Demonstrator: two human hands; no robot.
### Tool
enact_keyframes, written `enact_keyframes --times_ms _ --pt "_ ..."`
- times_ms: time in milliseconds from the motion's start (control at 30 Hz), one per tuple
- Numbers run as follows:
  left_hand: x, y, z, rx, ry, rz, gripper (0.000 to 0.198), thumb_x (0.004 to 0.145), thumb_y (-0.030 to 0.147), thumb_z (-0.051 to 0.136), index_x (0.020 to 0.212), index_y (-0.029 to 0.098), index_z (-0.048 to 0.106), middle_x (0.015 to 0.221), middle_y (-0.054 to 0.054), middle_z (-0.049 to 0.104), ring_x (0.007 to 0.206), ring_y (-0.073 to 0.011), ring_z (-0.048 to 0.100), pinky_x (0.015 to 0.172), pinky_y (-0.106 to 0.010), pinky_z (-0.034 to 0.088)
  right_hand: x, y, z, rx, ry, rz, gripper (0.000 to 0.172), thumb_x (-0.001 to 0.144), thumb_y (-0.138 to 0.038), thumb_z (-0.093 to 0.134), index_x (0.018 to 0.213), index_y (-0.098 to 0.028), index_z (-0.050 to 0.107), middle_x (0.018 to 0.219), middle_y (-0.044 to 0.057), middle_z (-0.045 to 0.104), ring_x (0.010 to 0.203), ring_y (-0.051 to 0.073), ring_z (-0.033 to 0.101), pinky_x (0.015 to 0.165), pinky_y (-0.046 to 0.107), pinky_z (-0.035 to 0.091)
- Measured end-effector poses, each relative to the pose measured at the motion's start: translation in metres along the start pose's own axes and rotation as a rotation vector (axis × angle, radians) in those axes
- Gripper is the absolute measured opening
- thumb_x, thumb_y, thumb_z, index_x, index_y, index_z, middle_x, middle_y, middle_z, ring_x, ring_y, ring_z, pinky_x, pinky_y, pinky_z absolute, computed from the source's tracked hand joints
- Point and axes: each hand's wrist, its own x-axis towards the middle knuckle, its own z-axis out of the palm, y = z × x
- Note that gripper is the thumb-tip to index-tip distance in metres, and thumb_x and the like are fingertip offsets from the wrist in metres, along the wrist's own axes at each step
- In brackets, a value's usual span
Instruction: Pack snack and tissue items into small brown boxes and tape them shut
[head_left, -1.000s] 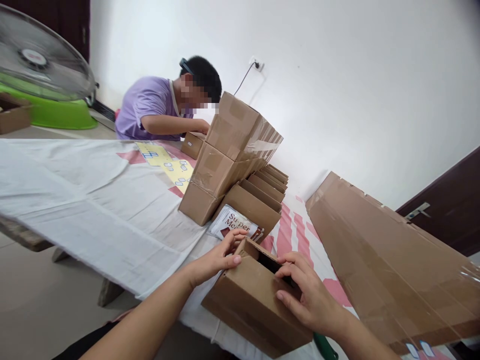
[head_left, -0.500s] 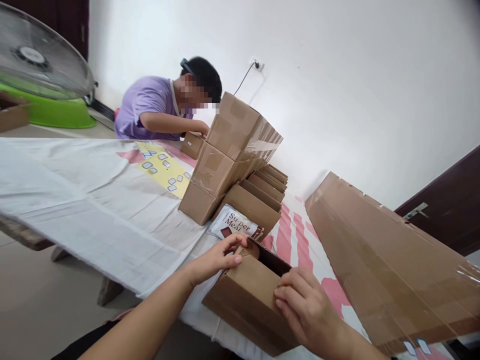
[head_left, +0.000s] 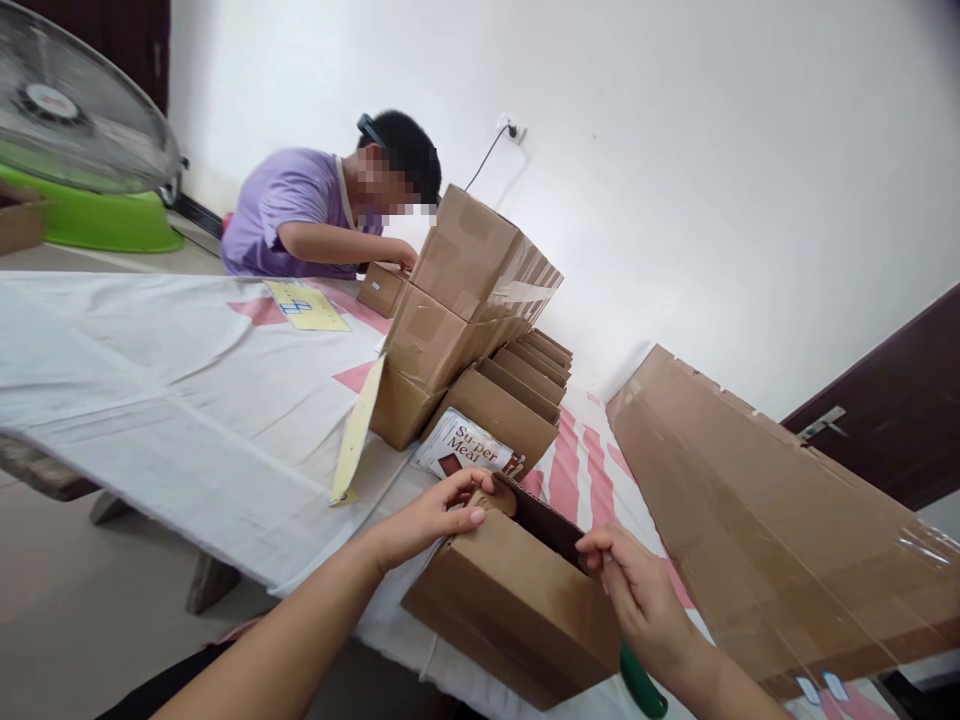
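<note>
A small brown cardboard box stands near the table's front edge with a narrow opening along its top. My left hand grips the box's far-left corner, thumb on top and fingers over the edge. At the right end, my right hand has its fingers curled and pinched at the raised flap. The inside of the box is mostly hidden. Below my right hand a dark green object shows, partly behind the box. A white "Su-per Meal" packet leans just beyond my left hand.
Stacked taped boxes rise beyond, beside a row of open boxes. A large cardboard sheet leans on the right. One yellow sheet tilts up near the stack; another lies flat. A person sits across; a fan stands left.
My right hand has shifted from the box's side to its flap edge, uncovering the green object. The nearer yellow sheet has lifted from lying flat to nearly upright. My left hand stays put.
</note>
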Motion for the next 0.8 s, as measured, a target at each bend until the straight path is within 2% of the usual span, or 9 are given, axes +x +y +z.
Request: enact_keyframes --times_ms 167,267,433,600,800 --pt "0.000 0.000 0.001 0.008 0.016 -0.015 0.045 0.075 0.055 0.062 0.105 0.025 0.049 0.101 -0.001 0.051 0.090 -0.0181 0.046 0.074 -0.027 0.037 0.003 -0.014 0.003 -0.038 -0.114 0.125 0.027 0.097 -0.038 0.038 0.091 -0.022 0.058 0.081 0.002 0.060 0.075 0.016 0.055 0.072 0.031 0.045" --pt "0.000 0.001 0.002 0.012 0.017 -0.014 0.046 0.074 0.055 0.063 0.105 0.024 0.049 0.099 0.000 0.051 0.090 -0.0180 0.046 0.074 -0.027 0.036 0.005 -0.014 0.005 0.196 -0.089 0.226 0.030 0.094 -0.047 0.043 0.087 -0.021 0.058 0.081 0.002 0.058 0.077 0.017 0.055 0.074 0.032 0.047" --pt "0.000 0.003 0.003 0.018 0.034 -0.026 0.045 0.073 0.056 0.062 0.103 0.024 0.050 0.099 0.000 0.050 0.090 -0.0178 0.045 0.075 -0.028 0.036 0.010 -0.015 0.010 0.729 -0.020 0.370 0.031 0.086 -0.051 0.058 0.086 -0.020 0.060 0.092 0.003 0.057 0.094 0.018 0.054 0.095 0.038 0.044" --pt "0.000 0.003 0.003 0.030 0.041 -0.024 0.047 0.072 0.057 0.062 0.103 0.024 0.050 0.099 0.000 0.051 0.090 -0.0181 0.045 0.075 -0.028 0.036 0.015 -0.025 0.012 0.945 0.003 0.404 0.027 0.082 -0.046 0.065 0.084 -0.019 0.064 0.091 0.003 0.059 0.097 0.019 0.053 0.102 0.041 0.039" --pt "0.000 0.005 0.003 0.045 0.040 -0.023 0.047 0.073 0.057 0.061 0.103 0.024 0.049 0.102 -0.001 0.051 0.092 -0.0191 0.045 0.077 -0.028 0.036 0.015 -0.030 0.012 1.107 -0.015 0.444 0.025 0.080 -0.042 0.068 0.081 -0.018 0.063 0.086 0.003 0.061 0.091 0.018 0.057 0.100 0.043 0.041"
